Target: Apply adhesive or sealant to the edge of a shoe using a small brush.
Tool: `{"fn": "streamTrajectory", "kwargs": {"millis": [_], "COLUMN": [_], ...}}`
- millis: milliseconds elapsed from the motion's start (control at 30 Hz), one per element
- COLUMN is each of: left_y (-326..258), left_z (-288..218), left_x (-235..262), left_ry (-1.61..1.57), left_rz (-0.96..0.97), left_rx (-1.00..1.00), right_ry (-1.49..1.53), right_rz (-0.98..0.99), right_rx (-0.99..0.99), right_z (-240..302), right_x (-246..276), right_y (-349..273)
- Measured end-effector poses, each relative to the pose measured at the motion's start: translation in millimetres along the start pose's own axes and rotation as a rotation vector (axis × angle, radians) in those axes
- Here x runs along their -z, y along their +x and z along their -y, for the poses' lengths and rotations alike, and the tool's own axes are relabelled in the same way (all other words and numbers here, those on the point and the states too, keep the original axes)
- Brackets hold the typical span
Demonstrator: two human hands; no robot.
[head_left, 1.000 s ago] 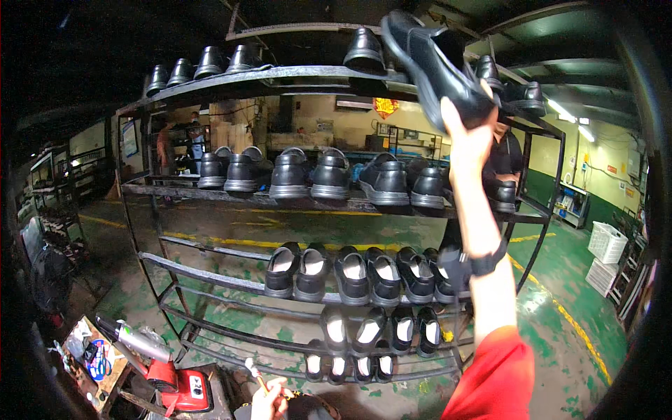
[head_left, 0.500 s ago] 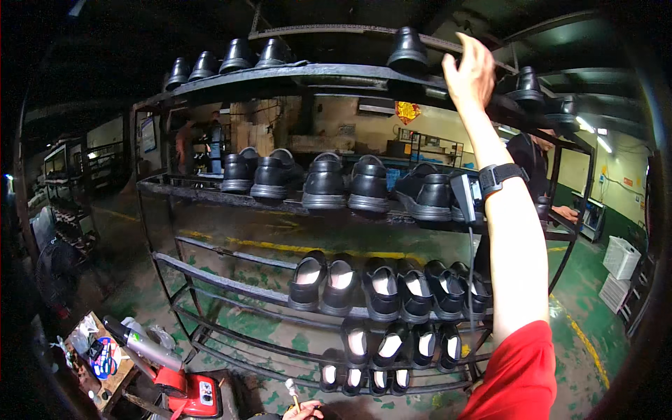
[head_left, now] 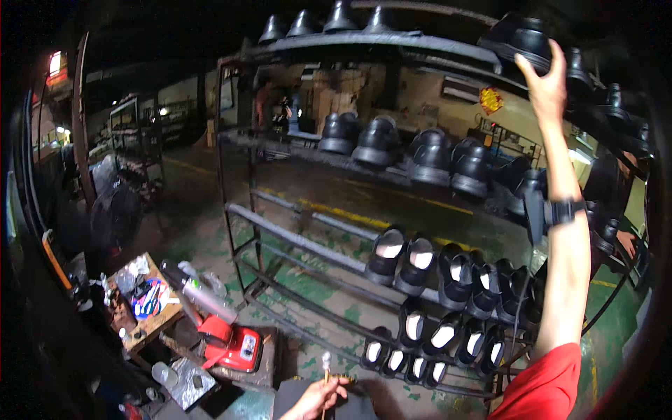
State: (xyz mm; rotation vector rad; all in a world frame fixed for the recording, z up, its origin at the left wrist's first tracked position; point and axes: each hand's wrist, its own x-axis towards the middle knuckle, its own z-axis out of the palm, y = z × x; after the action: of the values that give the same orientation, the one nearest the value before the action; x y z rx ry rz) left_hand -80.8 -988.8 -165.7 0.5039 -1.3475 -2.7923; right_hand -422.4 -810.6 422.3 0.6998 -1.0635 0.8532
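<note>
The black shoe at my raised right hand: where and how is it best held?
The black shoe is probably best taken by its heel, from the near side: the rounded heel faces the camera, with the right hand spread at its sole.

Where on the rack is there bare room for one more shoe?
Third tier: bare between the left post and the first shoe. Top shelf: looks bare between the four left shoes and the shoe at the right hand. Crowded: among the lower shoes, and on the wooden table.
</note>
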Motion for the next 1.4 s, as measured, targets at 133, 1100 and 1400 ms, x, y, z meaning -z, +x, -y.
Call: {"fn": "streamTrajectory", "kwargs": {"millis": [133, 1100, 1400], "left_y": [-4, 15, 14], "left_z": [-13, -28, -59], "left_x": [2, 184, 181], "left_ry": [0.016, -0.556, -0.573], "left_rz": [-0.083, -0.783, -0.874], "left_rx": [-0.099, -0.572, -0.679], "right_ry": [0.203, 1.422, 1.528], "right_rz": [0.074, 1.302, 1.366], "right_rx": [-0.052, -1.949, -1.947], "right_z": [65, 260, 278], "right_x": [84, 96, 33], "right_y": [-102, -567, -586]}}
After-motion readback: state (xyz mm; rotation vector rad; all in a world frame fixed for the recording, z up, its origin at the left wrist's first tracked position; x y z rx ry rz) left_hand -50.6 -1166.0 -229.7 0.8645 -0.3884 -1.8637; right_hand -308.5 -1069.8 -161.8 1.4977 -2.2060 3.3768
